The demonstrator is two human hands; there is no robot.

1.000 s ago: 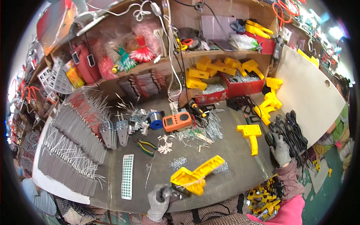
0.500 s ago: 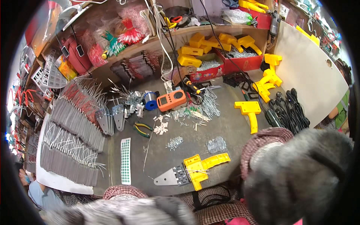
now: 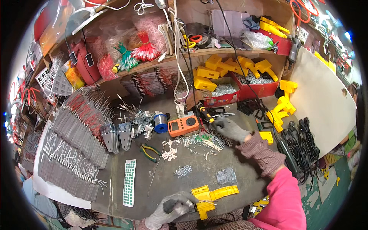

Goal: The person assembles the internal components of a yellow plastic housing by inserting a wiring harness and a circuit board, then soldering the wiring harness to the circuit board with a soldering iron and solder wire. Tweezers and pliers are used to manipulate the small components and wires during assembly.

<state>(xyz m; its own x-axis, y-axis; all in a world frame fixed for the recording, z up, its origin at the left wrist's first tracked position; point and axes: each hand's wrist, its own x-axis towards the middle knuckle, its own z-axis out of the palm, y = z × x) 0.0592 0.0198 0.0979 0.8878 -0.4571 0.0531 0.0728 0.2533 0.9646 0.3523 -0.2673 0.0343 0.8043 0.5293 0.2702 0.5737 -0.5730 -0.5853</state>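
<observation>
My left hand, in a grey glove, is closed on the left end of a yellow plastic tool housing lying at the near edge of the workbench. Thin wires lie across the housing. My right hand, also gloved, with a striped cuff and a pink sleeve, reaches toward the middle of the bench. Its fingers are closed on the handle of a soldering iron with a yellow and black grip, just right of an orange multimeter.
A blue wire spool, green-handled pliers, a strip of green dots and small loose white parts lie mid-bench. Rows of wire bundles fill the left. A red bin of screws and yellow housings stand behind; black cables lie right.
The view swung as both hands passed close to the camera. My left hand holds the yellow housing lower on the bench. My right hand moved from the right side to the soldering iron.
</observation>
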